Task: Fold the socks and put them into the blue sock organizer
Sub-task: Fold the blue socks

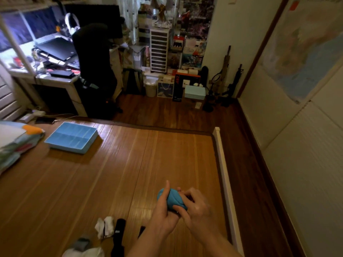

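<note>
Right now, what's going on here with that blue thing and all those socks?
A person is bundling a blue sock above the mat: the left grip holds it and the right grip pinches its edge. The blue sock organizer sits further left on the mat, with no socks showing in it. A white sock and a black sock lie nearby.

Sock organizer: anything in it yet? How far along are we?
Done: nothing; the blue sock organizer looks empty. In hand: left hand and right hand grip a rolled blue sock. Left: white sock, black sock and grey sock lie loose on the mat.
</note>
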The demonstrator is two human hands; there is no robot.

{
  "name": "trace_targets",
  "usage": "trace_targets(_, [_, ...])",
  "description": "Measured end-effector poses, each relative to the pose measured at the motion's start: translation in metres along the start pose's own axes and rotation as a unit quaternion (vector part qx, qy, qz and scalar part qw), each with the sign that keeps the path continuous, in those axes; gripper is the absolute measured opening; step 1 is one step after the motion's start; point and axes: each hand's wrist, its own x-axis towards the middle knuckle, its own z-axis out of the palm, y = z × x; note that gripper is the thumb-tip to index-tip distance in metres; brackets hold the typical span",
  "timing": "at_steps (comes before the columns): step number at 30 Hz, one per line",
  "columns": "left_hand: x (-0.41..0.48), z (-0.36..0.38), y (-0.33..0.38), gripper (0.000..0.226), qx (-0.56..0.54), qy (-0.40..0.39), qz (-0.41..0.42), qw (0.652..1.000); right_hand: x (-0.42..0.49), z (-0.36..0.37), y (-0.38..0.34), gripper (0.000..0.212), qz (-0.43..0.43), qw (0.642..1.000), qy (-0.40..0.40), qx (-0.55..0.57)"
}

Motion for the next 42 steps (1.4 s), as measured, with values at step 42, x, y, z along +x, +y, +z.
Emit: trace_targets(42, [0.143,-0.466,0.316,0.055,0.770,0.390,0.063,0.502,-0.015,0.421,0.037,0.040,0.275,0.832,-0.435,0.210])
